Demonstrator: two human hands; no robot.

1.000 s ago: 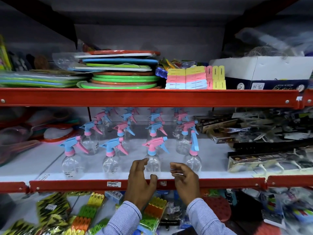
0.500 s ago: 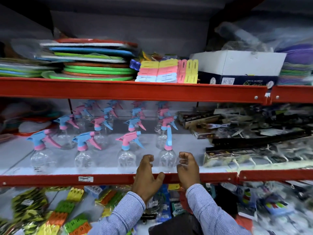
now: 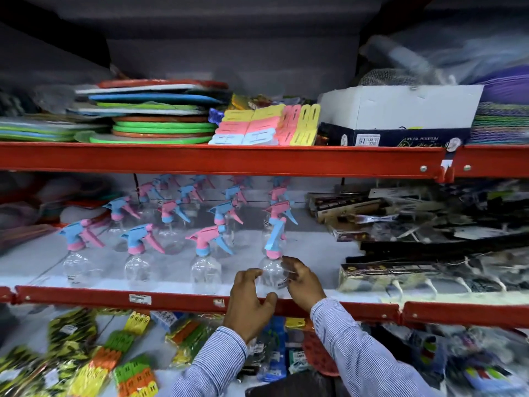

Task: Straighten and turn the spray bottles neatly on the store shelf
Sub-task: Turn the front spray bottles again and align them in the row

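Clear spray bottles with pink and blue trigger heads stand in rows on the middle shelf (image 3: 86, 296). The front row holds one bottle on the left (image 3: 78, 266), a second (image 3: 139, 267), a third (image 3: 205, 272) and the rightmost bottle (image 3: 271, 275). The first three point their nozzles left. The rightmost bottle's blue trigger head is turned end-on to me. My left hand (image 3: 249, 300) cups its lower left side, thumb in front. On its right side rest the fingers of my right hand (image 3: 303, 283). More bottles (image 3: 223, 213) stand behind, partly hidden.
Black packaged goods (image 3: 400, 270) lie right of the bottles, close to my right hand. The upper shelf carries stacked coloured plates (image 3: 160, 130), pastel clip packs (image 3: 257, 127) and a white box (image 3: 400, 110). Peg packs (image 3: 128, 368) fill the shelf below.
Both hands moved right from the third front bottle to the rightmost one and rose from the shelf edge to close around it. The view shifted, so the shelf appears further left.
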